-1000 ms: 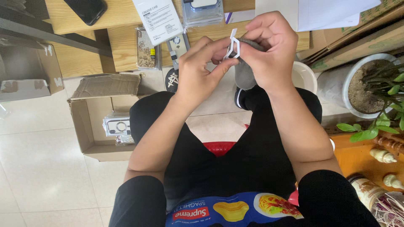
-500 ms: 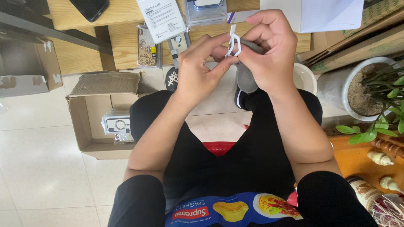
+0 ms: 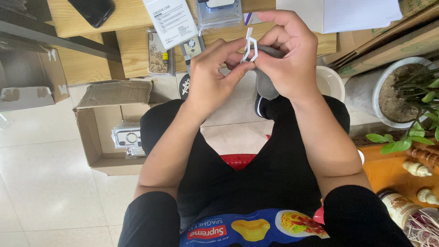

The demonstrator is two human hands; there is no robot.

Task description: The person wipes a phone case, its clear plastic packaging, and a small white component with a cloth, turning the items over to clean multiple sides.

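Fingers [image 3: 238, 68] of both hands are clamped on a small white plastic loop [image 3: 249, 45], held up over the lap before the wooden table [image 3: 132, 50]; the right hand [image 3: 288, 55] also grips a grey cloth piece [image 3: 265, 84], the left hand [image 3: 212, 75] pinching beside it. Left on the floor sits an open cardboard box [image 3: 98, 132], right a potted plant [image 3: 402, 91]

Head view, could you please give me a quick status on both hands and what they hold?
Left hand and right hand both pinch small white plastic hook tab. Grey fabric piece under right hand. Nothing blocking.
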